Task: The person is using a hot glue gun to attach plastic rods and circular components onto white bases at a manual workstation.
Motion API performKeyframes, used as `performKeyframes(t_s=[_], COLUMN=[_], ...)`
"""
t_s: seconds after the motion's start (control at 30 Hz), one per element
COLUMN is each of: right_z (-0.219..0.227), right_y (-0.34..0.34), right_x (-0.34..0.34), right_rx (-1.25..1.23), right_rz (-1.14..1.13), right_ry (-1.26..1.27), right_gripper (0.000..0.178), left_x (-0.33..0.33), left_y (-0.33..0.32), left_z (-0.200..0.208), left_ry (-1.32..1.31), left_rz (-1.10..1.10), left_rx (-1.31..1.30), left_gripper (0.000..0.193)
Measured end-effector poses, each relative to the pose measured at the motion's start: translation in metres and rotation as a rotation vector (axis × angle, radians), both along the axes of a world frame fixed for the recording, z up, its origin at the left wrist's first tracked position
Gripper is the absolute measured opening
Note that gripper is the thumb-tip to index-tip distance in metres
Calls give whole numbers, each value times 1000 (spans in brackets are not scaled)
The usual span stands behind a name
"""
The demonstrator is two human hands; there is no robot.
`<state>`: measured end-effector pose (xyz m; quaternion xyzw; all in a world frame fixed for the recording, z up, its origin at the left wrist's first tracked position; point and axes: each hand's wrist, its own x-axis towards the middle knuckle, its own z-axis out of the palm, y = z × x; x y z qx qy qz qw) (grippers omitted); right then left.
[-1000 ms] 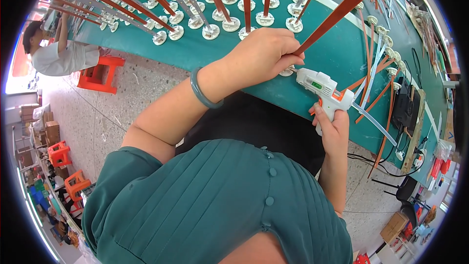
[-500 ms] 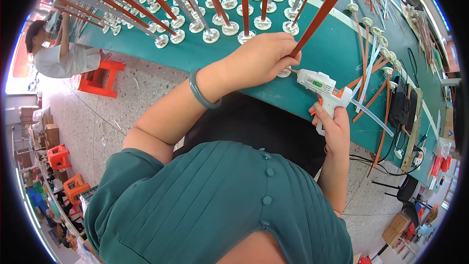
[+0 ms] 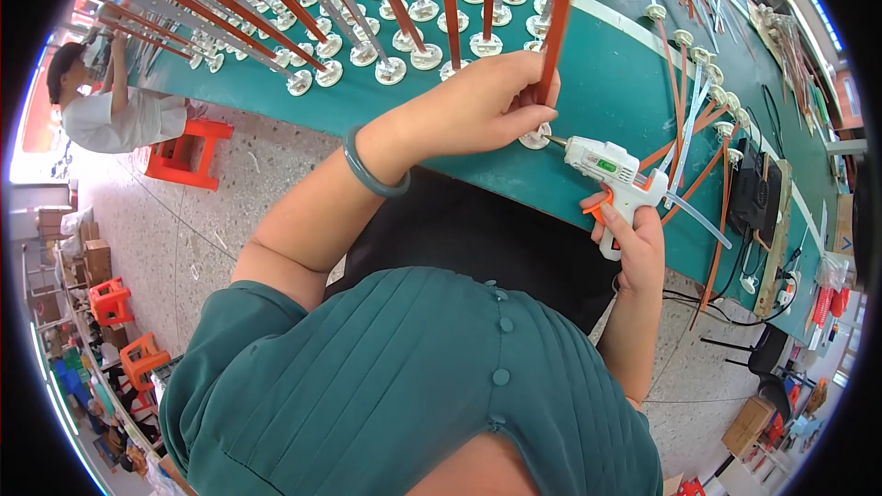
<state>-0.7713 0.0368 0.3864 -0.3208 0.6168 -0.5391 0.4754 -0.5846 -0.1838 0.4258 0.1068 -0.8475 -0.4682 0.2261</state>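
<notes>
A reddish-brown strip point(image 3: 556, 28) stands almost upright, pinched in my left hand point(image 3: 496, 103). Beneath that hand, a small round white base point(image 3: 537, 136) sits on the green table at the strip's lower end; my fingers partly hide where the two meet. My right hand point(image 3: 636, 241) grips a white hot glue gun point(image 3: 606, 162) by its handle, with a finger at the orange trigger. The gun's nozzle points left at the base, its tip very near the rim; I cannot tell whether they touch. A translucent glue stick point(image 3: 703, 219) sticks out of the gun's back.
Many strips on round white bases point(image 3: 390, 71) stand upright across the left and far table point(image 3: 303, 106). More bases with strips lie at the right point(image 3: 717, 92), beside a black box point(image 3: 755, 197) with cables. A person point(image 3: 119, 110) sits far left near a red stool point(image 3: 188, 154).
The strip has swung left and stands more upright. My left hand has shifted slightly left, showing more of the base, and the glue gun has moved slightly right and down.
</notes>
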Motion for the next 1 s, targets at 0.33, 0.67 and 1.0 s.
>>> performKeyframes(t_s=[0.33, 0.67, 1.0], right_z=[3, 5, -2], right_y=[-3, -10, -17], right_x=[0, 4, 17], right_rx=[33, 49, 4], right_rz=[7, 93, 91], right_ry=[11, 42, 192], right_gripper=[37, 31, 25], left_x=[-2, 12, 15], left_y=[5, 11, 19], left_z=[8, -4, -5], left_ry=[-34, 63, 29], left_rz=[64, 107, 141], left_rx=[-90, -94, -180], left_gripper=[16, 18, 17])
